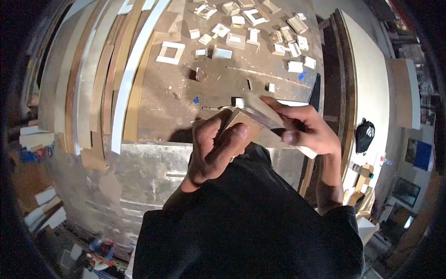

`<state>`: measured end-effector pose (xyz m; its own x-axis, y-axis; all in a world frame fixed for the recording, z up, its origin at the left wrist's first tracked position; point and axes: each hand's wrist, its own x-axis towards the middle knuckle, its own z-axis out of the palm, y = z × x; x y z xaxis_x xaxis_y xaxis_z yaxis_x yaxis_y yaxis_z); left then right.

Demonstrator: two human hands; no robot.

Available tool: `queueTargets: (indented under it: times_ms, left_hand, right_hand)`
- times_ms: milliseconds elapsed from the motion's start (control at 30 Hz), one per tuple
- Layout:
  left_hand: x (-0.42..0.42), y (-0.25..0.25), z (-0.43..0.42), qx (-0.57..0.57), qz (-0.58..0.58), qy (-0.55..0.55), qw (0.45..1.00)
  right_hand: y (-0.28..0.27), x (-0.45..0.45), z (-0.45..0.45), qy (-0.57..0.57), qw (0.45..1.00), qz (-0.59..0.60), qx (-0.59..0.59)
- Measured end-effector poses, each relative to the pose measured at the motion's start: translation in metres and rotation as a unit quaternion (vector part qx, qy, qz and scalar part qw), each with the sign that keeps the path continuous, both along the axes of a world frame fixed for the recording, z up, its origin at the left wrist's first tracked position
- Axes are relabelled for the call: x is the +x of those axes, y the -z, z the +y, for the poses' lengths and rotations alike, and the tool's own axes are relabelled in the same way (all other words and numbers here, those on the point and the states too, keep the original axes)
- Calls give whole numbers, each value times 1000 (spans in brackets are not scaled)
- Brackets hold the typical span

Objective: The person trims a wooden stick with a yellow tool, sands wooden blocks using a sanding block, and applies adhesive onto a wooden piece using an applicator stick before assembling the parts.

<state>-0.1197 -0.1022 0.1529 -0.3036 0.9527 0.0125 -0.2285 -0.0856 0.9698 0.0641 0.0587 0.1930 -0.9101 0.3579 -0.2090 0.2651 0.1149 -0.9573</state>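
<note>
My left hand [214,148] is closed around a small light-brown wooden block [245,124], its thumb pressed on the near face. Fingers and thumb of my right hand [312,126] grip a flat, pale wooden strip [261,110] by its edges. The strip is tilted and blurred, and its left end lies against or just over the top of the block; whether they touch I cannot tell. Both pieces are held in front of my chest, above the near edge of the brown worktable [172,104].
Several small wooden frames [170,52] and blocks [294,67] lie across the far part of the table. Long boards [131,76] are stacked at the left. A thin stick [267,76] rests mid-table. To the right, a black cap [364,136] sits on a pale panel [367,60].
</note>
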Motion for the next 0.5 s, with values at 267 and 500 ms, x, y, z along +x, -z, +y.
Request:
queueTargets:
  times_ms: [267,500]
  left_hand:
    - [-15,13,-1,-6,148,-92,985]
    - [-16,18,4,47,347,-83,933]
  right_hand:
    - [7,16,3,132,984,-117,-11]
    - [13,-14,-17,71,997,4,-14]
